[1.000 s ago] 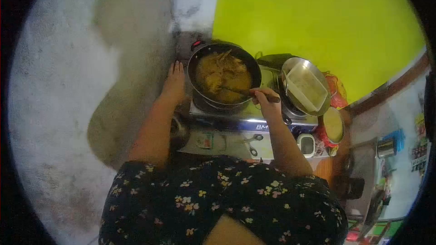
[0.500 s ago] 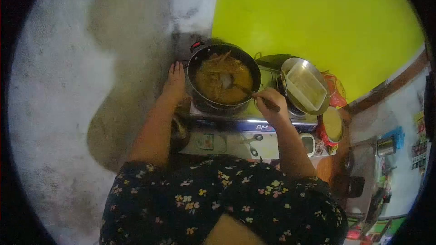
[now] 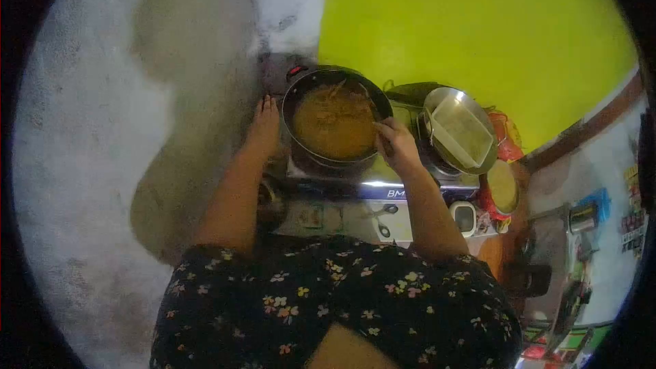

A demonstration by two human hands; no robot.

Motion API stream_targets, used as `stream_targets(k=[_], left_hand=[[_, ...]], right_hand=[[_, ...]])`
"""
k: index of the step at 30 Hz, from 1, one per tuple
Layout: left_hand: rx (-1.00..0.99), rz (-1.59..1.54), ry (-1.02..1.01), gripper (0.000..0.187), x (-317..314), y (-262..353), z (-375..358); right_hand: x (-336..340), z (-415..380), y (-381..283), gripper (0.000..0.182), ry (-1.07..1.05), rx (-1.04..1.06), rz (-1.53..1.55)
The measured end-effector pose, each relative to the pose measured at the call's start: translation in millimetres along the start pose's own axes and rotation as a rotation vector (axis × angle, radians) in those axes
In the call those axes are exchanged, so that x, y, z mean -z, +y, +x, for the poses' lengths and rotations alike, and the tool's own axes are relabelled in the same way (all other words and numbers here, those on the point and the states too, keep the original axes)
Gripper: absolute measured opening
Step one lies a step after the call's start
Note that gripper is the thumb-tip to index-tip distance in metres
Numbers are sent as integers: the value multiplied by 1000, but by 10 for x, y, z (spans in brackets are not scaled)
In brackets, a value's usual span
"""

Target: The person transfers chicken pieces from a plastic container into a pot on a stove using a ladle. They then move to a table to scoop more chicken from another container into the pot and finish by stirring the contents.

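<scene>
A deep black wok [image 3: 290,126] stands on the stove [image 3: 328,183], filled with orange-brown food [image 3: 335,123] in liquid. My right hand [image 3: 398,145] is closed at the wok's right rim, its fingers gripping the handle of a cooking spoon. Most of that spoon is hidden by the hand and the food. To the left of the wok, my left hand [image 3: 264,126] has its fingers stretched out, close beside the wok's side and the grey wall.
Right of the wok, a metal bowl [image 3: 486,154] on the stove holds a pale rectangular tray [image 3: 459,126]. A round yellowish-lidded tub [image 3: 504,186] stands farther right. Walls rise at the left and behind. Below the stove front lie a white container [image 3: 463,219] and dark oval things [image 3: 387,209].
My right hand has moved up and left to the wok's rim; the spoon's head and dark handle, visible earlier, are now mostly hidden. My left hand has stayed nearly in place.
</scene>
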State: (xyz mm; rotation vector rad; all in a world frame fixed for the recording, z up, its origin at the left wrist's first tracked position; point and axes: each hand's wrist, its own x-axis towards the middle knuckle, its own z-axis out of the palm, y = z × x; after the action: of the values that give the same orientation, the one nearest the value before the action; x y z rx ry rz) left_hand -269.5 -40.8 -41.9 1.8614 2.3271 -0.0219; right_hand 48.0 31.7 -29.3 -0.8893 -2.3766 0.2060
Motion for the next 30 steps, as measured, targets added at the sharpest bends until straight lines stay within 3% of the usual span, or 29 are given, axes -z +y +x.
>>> stream_targets(k=[8, 11, 14, 17, 20, 24, 30], left_hand=[[-52, 37, 22, 126, 19, -20, 1], [-67, 39, 27, 127, 46, -7, -8], [-41, -38, 54, 128, -29, -47, 22], [-34, -23, 38, 128, 16, -40, 19], [-22, -78, 28, 129, 40, -61, -8], [-36, 24, 21, 132, -48, -106, 89], [3, -17, -9, 133, 33, -89, 17]], right_hand=[[172, -10, -52, 33, -100, -7, 108], [383, 14, -83, 29, -86, 87, 135], [609, 60, -159, 24, -99, -63, 196], [677, 81, -239, 20, 22, -116, 190], [595, 136, -215, 21, 112, 44, 74], [263, 150, -65, 28, 70, 92, 6], [-38, 101, -194, 27, -6, -23, 212]])
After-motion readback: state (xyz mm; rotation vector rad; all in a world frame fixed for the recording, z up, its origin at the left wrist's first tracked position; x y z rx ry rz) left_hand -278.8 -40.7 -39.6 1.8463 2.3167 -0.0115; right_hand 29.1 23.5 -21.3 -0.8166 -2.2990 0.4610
